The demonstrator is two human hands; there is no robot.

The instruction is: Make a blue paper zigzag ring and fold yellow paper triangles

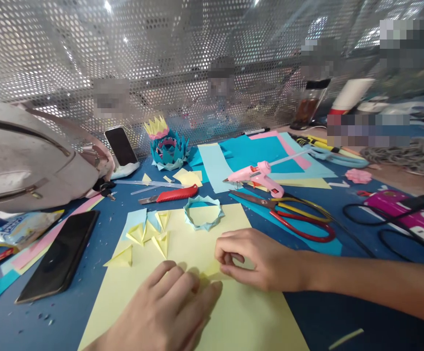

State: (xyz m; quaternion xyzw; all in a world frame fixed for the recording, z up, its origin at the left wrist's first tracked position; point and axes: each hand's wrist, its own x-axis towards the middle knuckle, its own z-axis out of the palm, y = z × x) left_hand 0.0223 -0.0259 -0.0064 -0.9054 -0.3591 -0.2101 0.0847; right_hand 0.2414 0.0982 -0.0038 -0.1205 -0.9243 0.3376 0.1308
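Nearest, left hand (164, 312) pressing flat on the yellow sheet (241, 317), fingers spread, grip open. Just beyond, right hand (259, 261) with grip pinched shut on a small yellow paper piece (212, 269), held between both hands over the sheet. Behind, folded yellow triangles (148, 234) and a light-blue paper ring (202, 213) on the sheet's far edge. Left, a black phone (58, 256) on the blue bench (343, 317). Further back, red-handled scissors (292, 219), pink glue gun (258, 175), red cutter (170, 195), teal paper crown (168, 146).

No legible text (snack wrapper (18, 229) blurred)
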